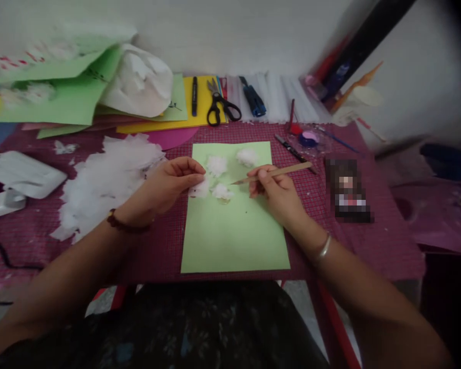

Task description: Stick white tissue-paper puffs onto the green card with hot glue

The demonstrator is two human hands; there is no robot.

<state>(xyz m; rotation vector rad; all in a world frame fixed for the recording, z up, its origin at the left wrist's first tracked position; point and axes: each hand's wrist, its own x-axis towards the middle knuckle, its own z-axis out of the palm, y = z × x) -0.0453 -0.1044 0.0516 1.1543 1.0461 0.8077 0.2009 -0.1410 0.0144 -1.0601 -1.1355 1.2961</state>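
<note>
A light green sheet (234, 236) lies on the table with fluffy white tufts on its upper part: one at the upper left (216, 165), one at the upper right (247, 157) and one lower (222, 192). My left hand (179, 179) pinches a small white paper piece (200, 189) at the sheet's left edge, beside the lower tuft. In my right hand (272, 187) is a thin wooden stick (292, 169), its pointed end near the lower tuft. The fingers of both hands are closed.
White paper squares (100, 179) are piled left of the sheet, near a white glue gun (26, 174). Behind lie black scissors (223, 108), a marker (194, 96) and a blue cutter (254, 100). A pen (292, 150) and a blurred dark object (348, 189) lie right.
</note>
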